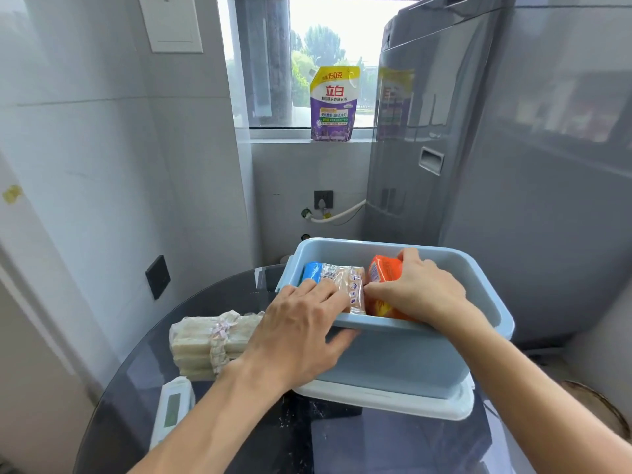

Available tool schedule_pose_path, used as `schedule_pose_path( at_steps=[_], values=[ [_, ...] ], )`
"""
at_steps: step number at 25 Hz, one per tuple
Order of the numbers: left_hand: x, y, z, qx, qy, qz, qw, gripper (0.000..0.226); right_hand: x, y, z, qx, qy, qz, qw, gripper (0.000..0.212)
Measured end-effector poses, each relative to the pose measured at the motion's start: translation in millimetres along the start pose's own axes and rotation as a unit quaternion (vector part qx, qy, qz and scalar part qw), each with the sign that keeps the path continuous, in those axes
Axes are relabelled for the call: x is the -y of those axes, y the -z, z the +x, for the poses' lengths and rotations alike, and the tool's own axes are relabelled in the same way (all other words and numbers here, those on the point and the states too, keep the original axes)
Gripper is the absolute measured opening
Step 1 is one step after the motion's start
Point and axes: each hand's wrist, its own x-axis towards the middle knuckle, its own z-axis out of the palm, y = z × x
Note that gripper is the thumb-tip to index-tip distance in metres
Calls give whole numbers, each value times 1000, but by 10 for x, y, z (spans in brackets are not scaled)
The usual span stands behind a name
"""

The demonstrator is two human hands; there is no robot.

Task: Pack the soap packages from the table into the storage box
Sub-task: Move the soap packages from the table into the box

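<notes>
A: How far along?
B: Three soap packages (345, 285) sit in the storage box (478, 285); the right hand (417, 289) grasps the orange one, the left hand (301, 336) grips the box's near wall.
A: Left?
B: The pale bundle (208, 343) near the counter's (143, 388) left edge.

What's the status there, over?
Left hand braces storage box rim. Right hand grips orange soap pack inside. Tan soap bundle waits on table. Nothing in the way.
</notes>
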Motion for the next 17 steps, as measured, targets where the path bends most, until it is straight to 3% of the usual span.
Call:
schedule_pose_path(
  at_steps=[2, 6, 10, 13, 15, 17],
  values=[
    [13, -9, 4, 1, 5, -4, 1000, 34, -14, 14, 19, 3, 17, -3, 1000, 65],
    [16, -17, -9, 10, 5, -16, 1000, 36, -159, 120, 74, 78, 0, 196, 977, 28],
    [13, -26, -21, 0, 5, -22, 1000, 37, -233, 67, 78, 104, 34, 120, 987, 53],
    [-2, -15, -42, -6, 4, -26, 1000, 37, -229, 83, 30, 129, 46, 172, 976, 67],
    [48, 23, -76, -4, -11, -66, 998, 39, -228, 60, 13, 87, 46, 108, 989, 60],
    [194, 119, -114, -12, 6, -173, 985, 47, -200, 38, -44, -25, 48, 17, 998, 47]
  ],
)
